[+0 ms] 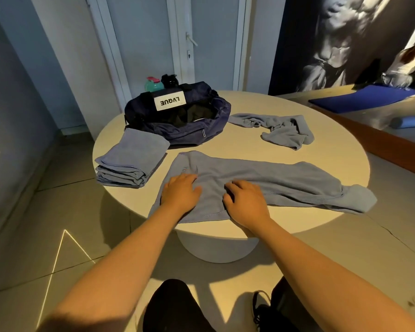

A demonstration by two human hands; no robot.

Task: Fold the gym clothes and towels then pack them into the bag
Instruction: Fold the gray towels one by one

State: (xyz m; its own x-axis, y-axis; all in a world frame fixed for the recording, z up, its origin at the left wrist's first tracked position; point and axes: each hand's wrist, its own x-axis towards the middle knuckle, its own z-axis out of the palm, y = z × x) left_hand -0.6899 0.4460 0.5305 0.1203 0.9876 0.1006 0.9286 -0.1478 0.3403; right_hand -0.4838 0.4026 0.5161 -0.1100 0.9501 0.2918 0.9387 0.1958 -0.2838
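A long blue cloth (273, 178) lies spread out on the near half of the round bench (285, 219). Its long side runs from left to right, and the right end sits a bit nearer than the left. The left end is wide and flat. Its near corner hangs over the edge of the bench. The right end is bunched up and pokes past the bench's right edge.

Both hands are on the left part of this cloth, close side by side but not touching. The left hand (180, 191) lies flat with its fingers pointing away. The right hand (246, 201) rests on top with its fingers bent a little.

A folded stack (130, 159) of the same blue cloth sits at the left edge of the bench, just beside the bag (185, 133). The dark blue bag is at the back, with its top open. A crumpled blue cloth (280, 129) lies to the right of the bag. A green bottle (153, 84) and a black bottle (169, 80) show behind the bag.

There is bare bench between the long cloth and the crumpled one. There is also a bare strip along the near edge, to the right of the hands.
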